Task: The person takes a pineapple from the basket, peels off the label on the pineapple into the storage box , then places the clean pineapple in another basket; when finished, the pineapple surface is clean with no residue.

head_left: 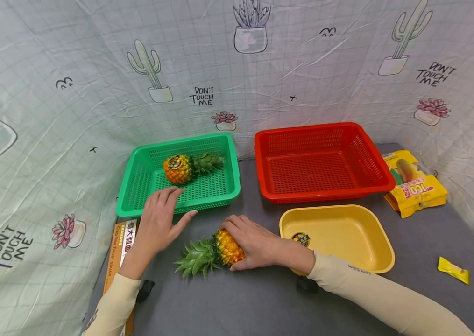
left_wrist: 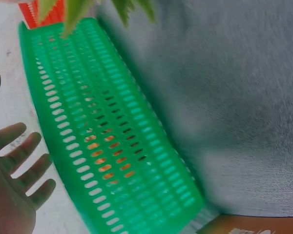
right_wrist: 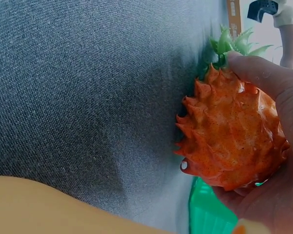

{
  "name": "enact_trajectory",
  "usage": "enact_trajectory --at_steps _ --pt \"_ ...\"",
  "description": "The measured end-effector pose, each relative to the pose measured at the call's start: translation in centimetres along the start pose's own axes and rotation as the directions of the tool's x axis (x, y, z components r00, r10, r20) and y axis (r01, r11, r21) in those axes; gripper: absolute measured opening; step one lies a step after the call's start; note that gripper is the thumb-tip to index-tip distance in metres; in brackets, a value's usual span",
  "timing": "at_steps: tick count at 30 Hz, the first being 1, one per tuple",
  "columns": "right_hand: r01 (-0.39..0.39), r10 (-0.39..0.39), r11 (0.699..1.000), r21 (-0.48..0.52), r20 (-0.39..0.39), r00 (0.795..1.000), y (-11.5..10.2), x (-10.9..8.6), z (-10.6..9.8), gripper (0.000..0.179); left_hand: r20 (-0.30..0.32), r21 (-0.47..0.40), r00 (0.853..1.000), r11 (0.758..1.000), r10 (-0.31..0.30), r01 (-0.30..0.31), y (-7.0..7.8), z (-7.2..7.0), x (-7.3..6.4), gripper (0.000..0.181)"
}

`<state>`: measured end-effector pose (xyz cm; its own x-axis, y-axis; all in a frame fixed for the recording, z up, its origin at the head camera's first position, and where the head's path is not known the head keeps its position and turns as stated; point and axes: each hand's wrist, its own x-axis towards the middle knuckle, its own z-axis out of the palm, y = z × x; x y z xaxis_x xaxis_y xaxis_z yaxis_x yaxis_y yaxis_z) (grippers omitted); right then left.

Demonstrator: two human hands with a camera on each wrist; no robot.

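Note:
My right hand (head_left: 253, 240) grips a small pineapple (head_left: 229, 247) by its orange body, its green crown (head_left: 199, 257) pointing left over the grey table. In the right wrist view, the thumb lies along the spiky skin of the pineapple (right_wrist: 234, 126) and reaches up to the leaves. Fingers spread and holding nothing, my left hand (head_left: 161, 219) hovers by the near side of the green basket (head_left: 178, 205). A second pineapple (head_left: 179, 169) lies on its side in that basket, crown toward the right. Its orange shows through the slots of the green basket (left_wrist: 63, 117) in the left wrist view.
A red basket (head_left: 325, 195) stands right of the green one, with a yellow tub (head_left: 346, 238) before it. Yellow snack bags (head_left: 417, 189) sit at the back right, a small yellow packet (head_left: 453, 269) nearer. A long orange box (head_left: 115, 252) lies under the left arm.

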<state>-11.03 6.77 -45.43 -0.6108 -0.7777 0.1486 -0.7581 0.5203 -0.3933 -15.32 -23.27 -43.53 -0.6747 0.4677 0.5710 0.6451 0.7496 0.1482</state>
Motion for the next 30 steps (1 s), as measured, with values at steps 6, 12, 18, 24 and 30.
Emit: enact_trajectory --at_steps 6,12,18,24,30 --pt "0.000 0.000 1.000 0.005 0.000 1.000 0.0 0.0 -0.1 0.094 0.060 0.026 0.997 0.998 -0.055 0.054 -1.6 0.8 -0.3 0.062" --pt "0.009 -0.009 1.000 0.003 -0.014 1.000 0.0 0.0 0.1 0.095 0.086 0.044 0.992 0.995 -0.088 0.084 -2.6 1.3 -0.7 0.054" --pt "0.013 -0.012 1.000 0.016 -0.025 1.000 0.0 0.0 0.3 0.094 0.113 0.097 0.988 0.991 -0.104 0.093 -2.8 1.7 -1.1 0.047" --pt "-0.006 0.006 1.000 0.018 -0.008 1.000 -0.1 -0.1 0.2 0.097 0.097 0.131 0.992 0.989 -0.075 0.062 -2.9 2.0 -1.3 0.040" --pt "-0.017 0.017 1.000 0.003 -0.001 1.000 -0.1 -0.1 0.2 0.101 0.081 0.148 0.996 0.989 -0.038 0.025 -3.1 2.2 -1.2 0.038"
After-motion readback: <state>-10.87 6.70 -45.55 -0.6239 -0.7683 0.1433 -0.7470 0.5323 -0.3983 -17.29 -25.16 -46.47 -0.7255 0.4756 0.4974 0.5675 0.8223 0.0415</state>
